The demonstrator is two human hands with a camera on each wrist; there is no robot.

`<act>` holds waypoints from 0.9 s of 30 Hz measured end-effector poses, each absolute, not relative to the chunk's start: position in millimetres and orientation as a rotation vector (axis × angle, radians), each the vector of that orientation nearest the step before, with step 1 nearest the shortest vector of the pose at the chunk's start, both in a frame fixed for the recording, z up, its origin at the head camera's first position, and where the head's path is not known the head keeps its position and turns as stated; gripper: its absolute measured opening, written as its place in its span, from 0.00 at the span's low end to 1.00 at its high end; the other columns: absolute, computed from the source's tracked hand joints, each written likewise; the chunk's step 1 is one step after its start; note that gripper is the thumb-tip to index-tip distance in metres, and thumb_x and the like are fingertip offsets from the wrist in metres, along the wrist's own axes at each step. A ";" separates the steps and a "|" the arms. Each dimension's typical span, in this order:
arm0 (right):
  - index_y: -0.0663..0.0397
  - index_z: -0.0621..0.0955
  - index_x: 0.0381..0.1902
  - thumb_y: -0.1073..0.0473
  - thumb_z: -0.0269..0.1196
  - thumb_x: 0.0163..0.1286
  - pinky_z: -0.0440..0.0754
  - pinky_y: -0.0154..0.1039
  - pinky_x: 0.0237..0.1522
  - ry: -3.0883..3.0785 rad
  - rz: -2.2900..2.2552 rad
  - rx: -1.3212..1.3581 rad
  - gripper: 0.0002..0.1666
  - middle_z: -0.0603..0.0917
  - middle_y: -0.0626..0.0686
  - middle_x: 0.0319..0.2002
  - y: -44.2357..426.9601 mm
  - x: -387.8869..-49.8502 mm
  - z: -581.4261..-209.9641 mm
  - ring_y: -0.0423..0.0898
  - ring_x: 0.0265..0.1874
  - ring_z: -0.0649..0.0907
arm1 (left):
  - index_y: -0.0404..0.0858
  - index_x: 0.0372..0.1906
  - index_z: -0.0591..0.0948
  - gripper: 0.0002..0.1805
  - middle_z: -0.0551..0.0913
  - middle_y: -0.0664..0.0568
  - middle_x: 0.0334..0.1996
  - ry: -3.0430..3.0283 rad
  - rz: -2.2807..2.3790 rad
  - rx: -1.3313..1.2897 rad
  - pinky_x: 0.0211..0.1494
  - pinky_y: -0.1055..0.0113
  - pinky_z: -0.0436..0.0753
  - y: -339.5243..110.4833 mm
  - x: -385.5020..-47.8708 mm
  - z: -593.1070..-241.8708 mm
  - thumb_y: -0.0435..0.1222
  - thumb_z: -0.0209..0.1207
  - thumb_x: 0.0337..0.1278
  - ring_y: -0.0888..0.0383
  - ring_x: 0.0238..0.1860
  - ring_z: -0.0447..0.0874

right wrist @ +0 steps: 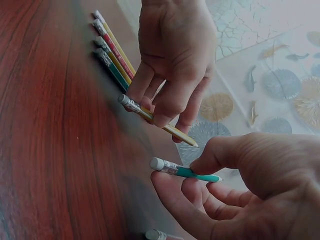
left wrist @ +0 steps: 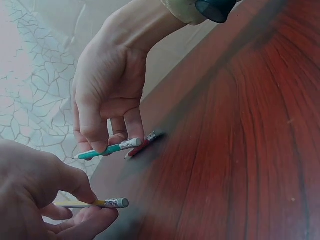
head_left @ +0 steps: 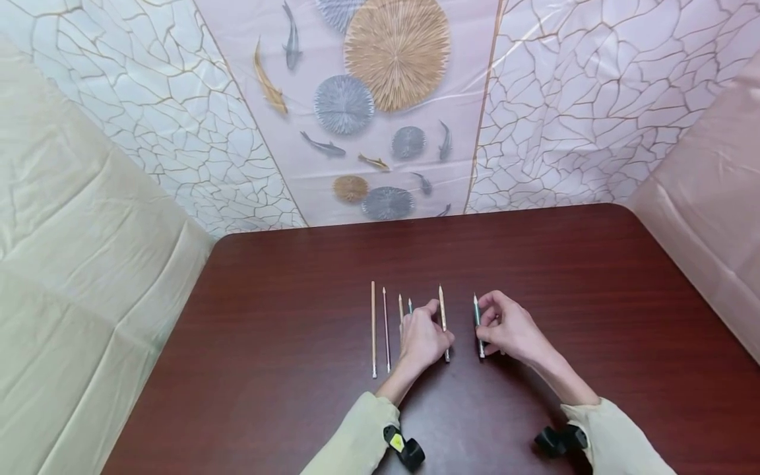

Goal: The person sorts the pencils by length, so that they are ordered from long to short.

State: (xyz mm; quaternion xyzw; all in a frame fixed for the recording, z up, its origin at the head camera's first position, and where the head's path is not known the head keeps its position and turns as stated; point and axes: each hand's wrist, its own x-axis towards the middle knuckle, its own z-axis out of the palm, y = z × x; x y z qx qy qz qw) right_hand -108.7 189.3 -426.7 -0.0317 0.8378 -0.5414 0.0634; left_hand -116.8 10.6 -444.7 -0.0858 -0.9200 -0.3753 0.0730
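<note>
My left hand [head_left: 423, 336] pinches a yellow pencil [head_left: 442, 310] between thumb and fingers, its eraser end toward me. To the right, my right hand [head_left: 512, 328] pinches a shorter green pencil [head_left: 477, 313], its tip pointing away from me. The right wrist view shows both the yellow pencil [left wrist: 102, 203] and the green pencil [right wrist: 187, 173] with white erasers and metal bands. A red pencil [left wrist: 142, 146] lies on the table beyond the green one in the left wrist view; the right hand mostly hides it in the head view.
Left of the hands lie a long yellow pencil [head_left: 373, 330], a dark red pencil [head_left: 386, 330], another yellow pencil [head_left: 400, 307] and a green pencil [head_left: 410, 305], roughly parallel; the left hand partly covers the last two. The brown table [head_left: 267, 316] meets a patterned cloth [head_left: 380, 178] at the back.
</note>
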 end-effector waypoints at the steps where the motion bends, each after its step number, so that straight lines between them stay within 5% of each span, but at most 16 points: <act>1: 0.66 0.70 0.50 0.76 0.59 0.50 0.80 0.46 0.15 2.535 -1.628 -0.095 0.26 0.78 0.56 0.28 188.9 -108.8 -427.1 0.53 0.16 0.84 | 0.39 0.40 0.85 0.21 0.72 0.65 0.09 -2.761 -1.121 -0.262 0.33 0.58 0.78 9.8 -116.8 -445.4 0.29 0.67 0.30 0.55 0.19 0.78; 15: 0.68 0.70 0.50 0.78 0.59 0.49 0.84 0.48 0.21 2.482 -1.705 -0.117 0.27 0.78 0.59 0.28 185.3 -108.5 -431.1 0.52 0.20 0.82 | 0.37 0.46 0.84 0.24 0.72 0.65 0.09 -2.789 -1.123 -0.247 0.32 0.58 0.78 0.7 -110.9 -447.0 0.29 0.68 0.33 0.56 0.21 0.80; 27: 0.68 0.70 0.49 0.78 0.60 0.50 0.84 0.47 0.21 2.499 -1.684 -0.125 0.26 0.78 0.57 0.28 182.1 -109.3 -431.8 0.51 0.20 0.82 | 0.38 0.35 0.80 0.16 0.80 0.49 0.17 -2.839 -1.011 -0.215 0.32 0.54 0.79 -0.8 -106.2 -442.8 0.30 0.70 0.32 0.42 0.27 0.83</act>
